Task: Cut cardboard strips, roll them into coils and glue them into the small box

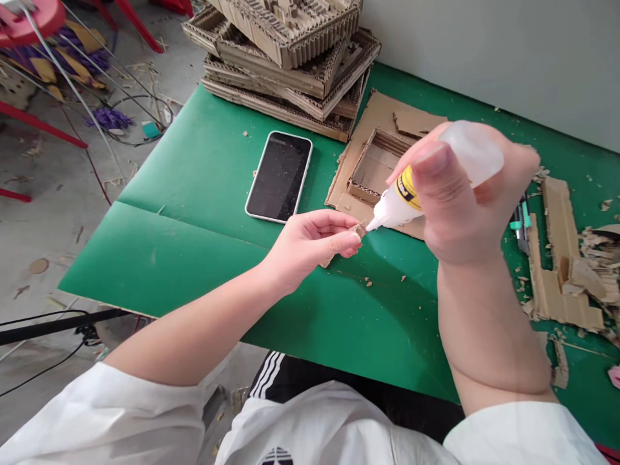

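Pinched between the thumb and fingers of my left hand [322, 242] is a small piece of cardboard [359, 228], mostly covered by the fingers. My right hand [477, 200] is wrapped round a white glue bottle [394, 203] with a yellow label, tilted nozzle-down. The nozzle tip is at the edge of the cardboard piece; whether glue is coming out is too small to tell. Just behind the hands lies a flat cardboard sheet [349, 169] bearing a low rectangular cardboard frame [364, 192], partly hidden by my right hand.
A phone [279, 175] lies on the green table [194, 213]. Behind it rises a stack of corrugated cardboard trays [290, 84]. At the right are a utility knife [521, 223], cardboard strips [562, 239] and torn scraps [600, 265]. Red stool legs [138, 26] stand at the far left.
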`<action>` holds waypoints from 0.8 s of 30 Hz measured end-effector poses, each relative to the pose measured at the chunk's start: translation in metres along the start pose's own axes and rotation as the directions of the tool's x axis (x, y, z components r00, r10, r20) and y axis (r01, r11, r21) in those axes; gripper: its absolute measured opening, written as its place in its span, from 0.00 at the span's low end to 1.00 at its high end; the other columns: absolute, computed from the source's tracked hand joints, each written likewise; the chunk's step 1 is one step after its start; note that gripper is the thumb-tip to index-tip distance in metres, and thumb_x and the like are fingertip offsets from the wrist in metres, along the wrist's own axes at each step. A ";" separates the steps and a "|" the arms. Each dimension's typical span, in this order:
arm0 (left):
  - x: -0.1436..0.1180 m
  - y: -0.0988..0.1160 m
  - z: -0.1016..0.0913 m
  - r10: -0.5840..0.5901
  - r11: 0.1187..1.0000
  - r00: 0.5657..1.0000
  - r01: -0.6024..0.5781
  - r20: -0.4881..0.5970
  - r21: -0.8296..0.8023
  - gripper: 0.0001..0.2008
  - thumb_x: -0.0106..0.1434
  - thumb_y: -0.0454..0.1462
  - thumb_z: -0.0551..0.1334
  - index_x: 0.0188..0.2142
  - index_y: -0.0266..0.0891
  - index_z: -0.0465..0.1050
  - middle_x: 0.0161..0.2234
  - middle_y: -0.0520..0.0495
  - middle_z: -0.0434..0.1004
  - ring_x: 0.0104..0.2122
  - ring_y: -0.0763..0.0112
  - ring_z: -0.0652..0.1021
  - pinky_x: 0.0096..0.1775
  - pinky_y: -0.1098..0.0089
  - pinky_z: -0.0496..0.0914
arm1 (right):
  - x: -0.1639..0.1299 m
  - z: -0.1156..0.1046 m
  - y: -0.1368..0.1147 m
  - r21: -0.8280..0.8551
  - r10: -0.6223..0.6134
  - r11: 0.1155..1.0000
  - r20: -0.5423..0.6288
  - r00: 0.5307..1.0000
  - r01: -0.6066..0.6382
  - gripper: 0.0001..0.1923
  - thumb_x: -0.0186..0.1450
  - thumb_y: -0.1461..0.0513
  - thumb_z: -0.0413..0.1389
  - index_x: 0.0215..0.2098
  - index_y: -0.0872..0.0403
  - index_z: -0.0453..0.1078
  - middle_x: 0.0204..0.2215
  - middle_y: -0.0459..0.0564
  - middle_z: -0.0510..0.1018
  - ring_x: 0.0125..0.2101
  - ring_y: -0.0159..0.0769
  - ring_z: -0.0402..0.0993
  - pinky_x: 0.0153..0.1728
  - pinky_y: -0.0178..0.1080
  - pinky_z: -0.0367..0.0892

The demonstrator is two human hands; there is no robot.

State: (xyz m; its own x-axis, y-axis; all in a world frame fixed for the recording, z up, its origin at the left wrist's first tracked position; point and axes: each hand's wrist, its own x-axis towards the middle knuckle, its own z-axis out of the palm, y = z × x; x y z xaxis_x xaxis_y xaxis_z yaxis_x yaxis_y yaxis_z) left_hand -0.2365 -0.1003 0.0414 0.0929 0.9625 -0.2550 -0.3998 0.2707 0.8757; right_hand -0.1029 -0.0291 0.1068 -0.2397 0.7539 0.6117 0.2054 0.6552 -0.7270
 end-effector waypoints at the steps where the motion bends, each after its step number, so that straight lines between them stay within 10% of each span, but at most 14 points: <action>1: 0.000 0.000 0.000 0.000 1.000 1.000 0.000 -0.001 -0.002 0.13 0.49 0.41 0.72 0.32 0.36 0.77 0.23 0.50 0.77 0.24 0.75 0.76 0.29 0.73 0.71 | 0.000 0.000 0.000 0.003 -0.001 1.000 -0.004 1.000 0.001 0.31 0.56 0.41 0.56 0.11 0.52 0.52 0.09 0.41 0.56 0.14 0.27 0.54 0.16 0.37 0.48; 24: 0.000 -0.002 -0.002 0.013 1.000 0.999 -0.013 0.048 -0.007 0.10 0.51 0.39 0.71 0.32 0.37 0.78 0.23 0.52 0.77 0.25 0.78 0.76 0.25 0.80 0.68 | 0.001 0.001 0.006 0.025 -0.142 0.990 0.000 0.990 0.142 0.28 0.59 0.47 0.56 0.11 0.52 0.54 0.09 0.40 0.58 0.13 0.26 0.56 0.15 0.37 0.48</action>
State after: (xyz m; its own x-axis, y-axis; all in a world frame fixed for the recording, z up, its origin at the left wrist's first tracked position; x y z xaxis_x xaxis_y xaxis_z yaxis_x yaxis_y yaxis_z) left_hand -0.2378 -0.1012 0.0387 0.1312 0.9658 -0.2237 -0.4070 0.2582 0.8762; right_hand -0.1025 -0.0242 0.1031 -0.2668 0.6532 0.7087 0.1454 0.7542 -0.6404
